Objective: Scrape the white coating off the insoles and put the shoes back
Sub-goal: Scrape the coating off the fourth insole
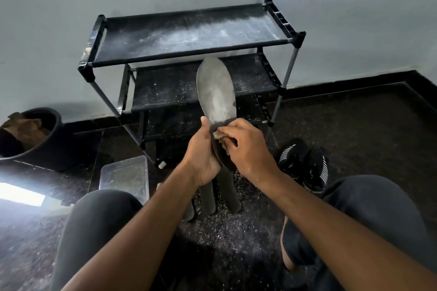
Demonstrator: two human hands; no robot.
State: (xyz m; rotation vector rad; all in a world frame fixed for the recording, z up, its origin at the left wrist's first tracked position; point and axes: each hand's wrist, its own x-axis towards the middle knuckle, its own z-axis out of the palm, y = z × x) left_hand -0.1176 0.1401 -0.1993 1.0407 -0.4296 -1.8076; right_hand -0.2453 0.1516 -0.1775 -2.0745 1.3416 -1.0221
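Note:
A dark insole (215,88) with a pale white coating over its front half stands upright in front of me. My left hand (202,151) grips its heel end from the left, thumb up along the edge. My right hand (246,147) pinches a small tan scrap (218,135) against the insole's bare dark lower part. Several more insoles (208,198) lie on the floor under my hands. A pair of black shoes with white stripes (303,163) stands on the floor to the right.
A black three-tier shoe rack (189,30), dusted white, stands against the wall ahead. A clear plastic box (125,176) sits by my left knee. A black bucket (35,139) with brown rags is at far left. White scrapings cover the dark floor (224,227) between my knees.

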